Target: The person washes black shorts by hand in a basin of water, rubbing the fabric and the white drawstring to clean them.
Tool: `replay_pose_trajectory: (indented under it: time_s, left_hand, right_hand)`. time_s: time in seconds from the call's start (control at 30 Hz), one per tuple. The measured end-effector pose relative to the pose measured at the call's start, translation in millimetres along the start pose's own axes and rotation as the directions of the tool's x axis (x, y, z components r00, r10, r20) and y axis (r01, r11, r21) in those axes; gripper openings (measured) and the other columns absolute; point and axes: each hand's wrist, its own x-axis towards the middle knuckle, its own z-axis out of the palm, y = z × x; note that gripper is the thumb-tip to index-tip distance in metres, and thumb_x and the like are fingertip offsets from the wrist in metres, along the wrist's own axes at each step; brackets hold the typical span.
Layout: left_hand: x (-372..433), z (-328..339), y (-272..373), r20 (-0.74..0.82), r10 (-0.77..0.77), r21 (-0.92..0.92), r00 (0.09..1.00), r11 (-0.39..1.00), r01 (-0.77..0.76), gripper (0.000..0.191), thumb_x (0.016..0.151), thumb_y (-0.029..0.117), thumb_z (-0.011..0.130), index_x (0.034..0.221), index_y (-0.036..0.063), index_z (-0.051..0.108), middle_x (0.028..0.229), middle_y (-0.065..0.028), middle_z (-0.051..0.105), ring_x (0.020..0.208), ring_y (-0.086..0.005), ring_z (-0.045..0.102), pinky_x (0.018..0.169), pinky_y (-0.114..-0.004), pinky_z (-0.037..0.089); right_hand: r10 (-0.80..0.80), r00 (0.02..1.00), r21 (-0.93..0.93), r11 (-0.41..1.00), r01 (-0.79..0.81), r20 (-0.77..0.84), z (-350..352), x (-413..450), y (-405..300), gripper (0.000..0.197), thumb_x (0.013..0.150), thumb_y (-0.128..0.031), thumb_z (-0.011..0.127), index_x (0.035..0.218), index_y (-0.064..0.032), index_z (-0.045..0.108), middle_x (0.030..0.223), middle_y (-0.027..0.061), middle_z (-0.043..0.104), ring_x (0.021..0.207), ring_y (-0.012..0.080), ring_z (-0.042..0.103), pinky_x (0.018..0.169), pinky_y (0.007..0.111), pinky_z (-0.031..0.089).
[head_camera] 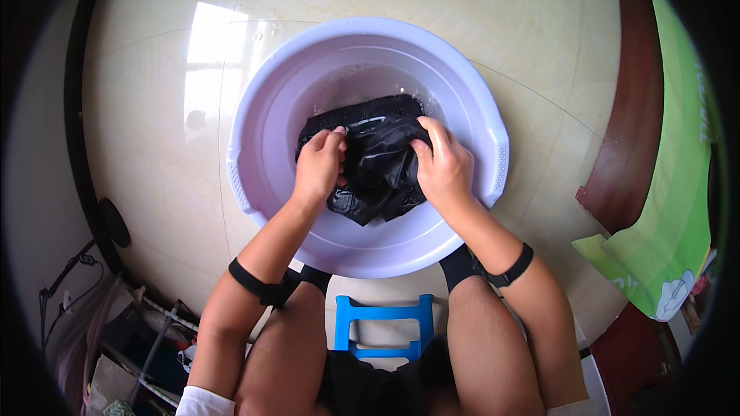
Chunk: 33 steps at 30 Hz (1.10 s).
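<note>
A wet black garment (378,153) with a gathered, elastic-looking band along its far edge lies in a large lavender plastic basin (370,260). Water with some suds shows around the cloth, mostly beyond it. My left hand (321,163) grips the garment at its left part, fingers curled into the fabric. On the right side, my right hand (442,156) pinches a fold between thumb and fingers. The lower part of the garment spreads towards me against the basin's near inner wall. Black straps circle both forearms.
A blue plastic stool (384,313) stands between my legs, just behind the basin. Cluttered items and a metal-framed rack (153,346) are at lower left. Along the right are a dark red wooden piece (627,104) and a green printed sheet (665,242). Glossy tiles (144,127) surround the basin.
</note>
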Motion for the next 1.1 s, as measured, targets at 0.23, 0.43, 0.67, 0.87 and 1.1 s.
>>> replay_pose_trajectory:
  time_s: [0.23,0.43,0.67,0.87,1.1]
  left_hand:
    - [-26,1,4,0.602,-0.211,-0.517,0.77,0.631,0.578,0.047,0.088,0.047,0.036,0.089,0.0057,0.058,0.085,-0.0081,0.061,0.077,-0.0203,0.058,0.074,-0.036,0.048]
    - [-26,9,-16,0.719,0.214,-0.686,0.661,0.368,0.627,0.027,0.09,0.026,0.04,0.095,0.0055,0.056,0.092,-0.0082,0.06,0.081,-0.0215,0.058,0.074,-0.036,0.049]
    - [-37,16,-1,0.448,0.001,-0.611,0.894,0.73,0.306,0.025,0.091,0.019,0.037,0.106,0.0043,0.053,0.1,-0.0077,0.058,0.089,-0.0192,0.058,0.08,-0.033,0.048]
    - [-29,19,6,0.568,0.026,-0.712,0.823,0.517,0.475,0.04,0.088,0.042,0.043,0.112,0.0116,0.052,0.111,-0.0076,0.056,0.103,-0.0198,0.053,0.091,-0.037,0.04]
    - [-12,0,-47,0.731,0.379,-0.663,0.568,0.591,0.459,0.042,0.091,0.042,0.038,0.119,0.0132,0.047,0.121,-0.0063,0.05,0.112,-0.0212,0.047,0.098,-0.038,0.035]
  right_hand:
    - [-0.395,0.914,0.147,0.913,0.38,0.088,-17,-10,-42,0.038,0.057,-0.005,0.072,0.093,-0.0019,0.059,0.065,0.0093,0.052,0.053,0.0243,0.054,0.048,0.033,0.044]
    - [-0.425,0.904,0.208,0.89,0.406,0.051,-3,-22,-68,0.043,0.071,-0.031,0.064,0.101,-0.0038,0.05,0.1,0.015,0.045,0.094,0.0306,0.048,0.091,0.055,0.03]
    - [-0.193,0.975,0.136,0.975,0.178,0.108,13,8,-15,0.05,0.08,-0.017,0.057,0.125,-0.0046,0.039,0.126,0.015,0.045,0.117,0.0304,0.044,0.102,0.054,0.018]
    - [-0.355,0.928,0.159,0.929,0.335,0.116,15,-8,-16,0.038,0.076,-0.002,0.049,0.113,-0.0079,0.056,0.125,0.0127,0.048,0.118,0.0336,0.043,0.102,0.054,0.022]
    - [-0.521,0.819,0.393,0.824,0.408,0.242,12,-22,-62,0.027,0.082,-0.025,0.056,0.098,-0.0028,0.058,0.122,0.0143,0.05,0.12,0.0359,0.04,0.101,0.059,0.019]
